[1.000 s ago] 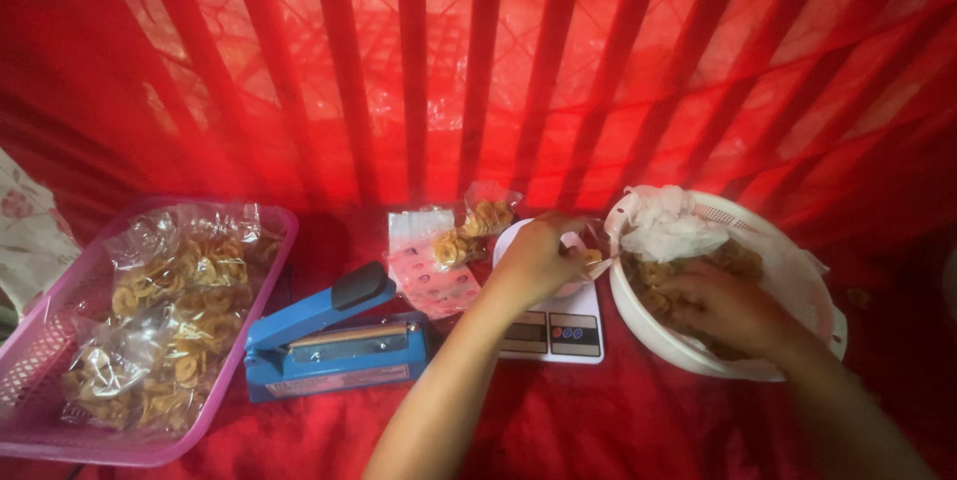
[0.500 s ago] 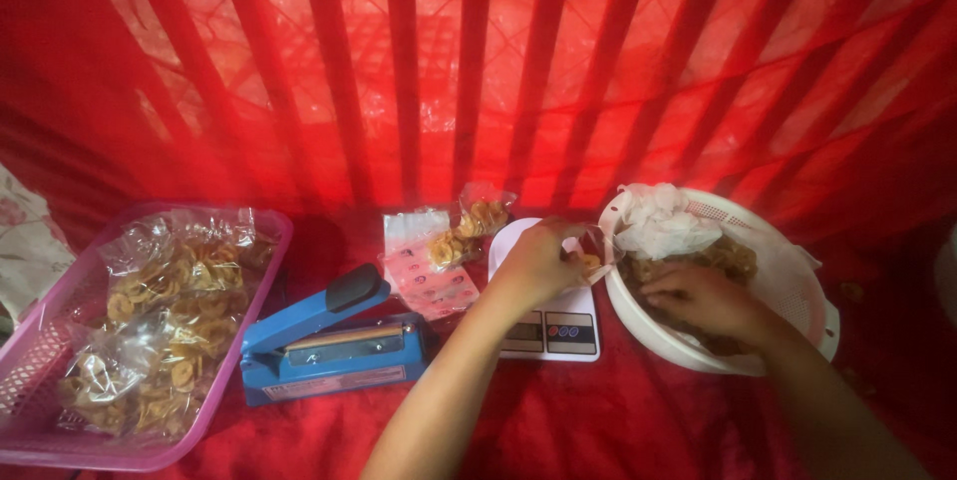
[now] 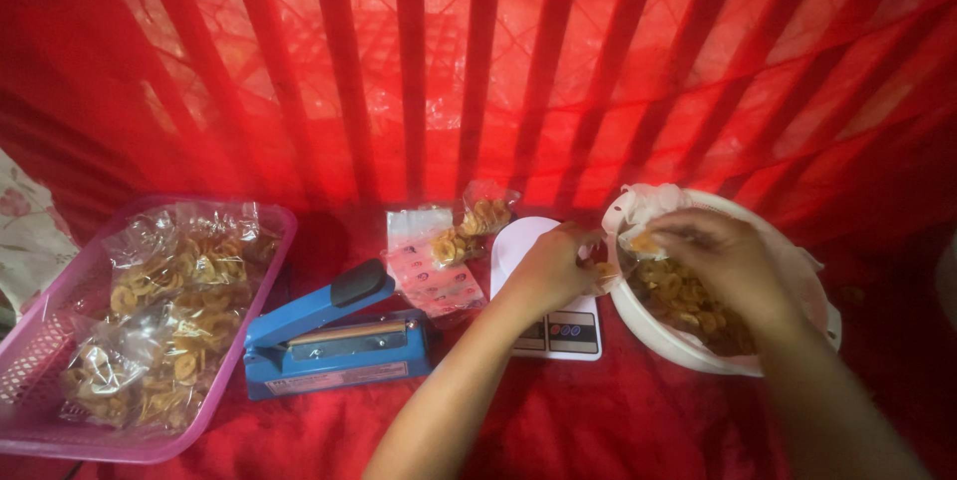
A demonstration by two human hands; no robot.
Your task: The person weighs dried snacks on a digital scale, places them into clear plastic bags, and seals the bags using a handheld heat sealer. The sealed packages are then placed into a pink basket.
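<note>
My left hand [image 3: 546, 269] rests over a white digital scale [image 3: 554, 324] and pinches the edge of a small clear bag [image 3: 605, 274] next to the bowl. My right hand [image 3: 720, 256] is above a white bowl [image 3: 658, 332] of yellow-brown chips [image 3: 686, 303], fingers closed on some chips at the bag's mouth. How much is inside the bag is hidden by my hands.
A blue heat sealer [image 3: 334, 333] lies left of the scale. Behind it are a stack of empty printed bags [image 3: 431, 266] and a filled chip bag [image 3: 477, 216]. A pink basket [image 3: 45, 360] at far left holds several filled bags [image 3: 164, 311]. Red cloth covers everything.
My right hand has risen out of the bowl's chips and moved left to the bag held by my left hand. The left hand stayed over the scale.
</note>
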